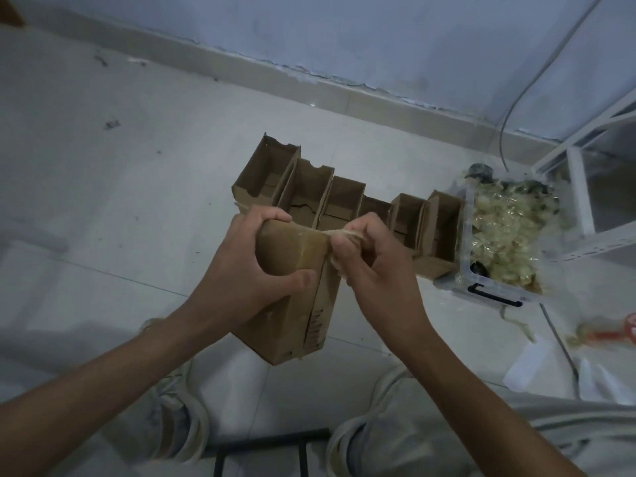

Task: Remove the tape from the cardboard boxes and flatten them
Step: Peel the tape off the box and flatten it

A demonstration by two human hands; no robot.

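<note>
Here, brown cardboard box [292,290] gripped by left hand [254,256], right hand [371,259] pinching crumpled tape [339,235].

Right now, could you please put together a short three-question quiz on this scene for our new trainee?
1. True or false: the left hand grips the held box near its top end.
2. What is the right hand pinching? A) a black cable B) a strip of tape coming off the box C) a box on the floor
3. Fill in: the row of open boxes stands on the floor between the held box and the ____.

Key:
1. True.
2. B.
3. Wall; the clear plastic bin of crumpled tape sits at the row's right end.
</note>
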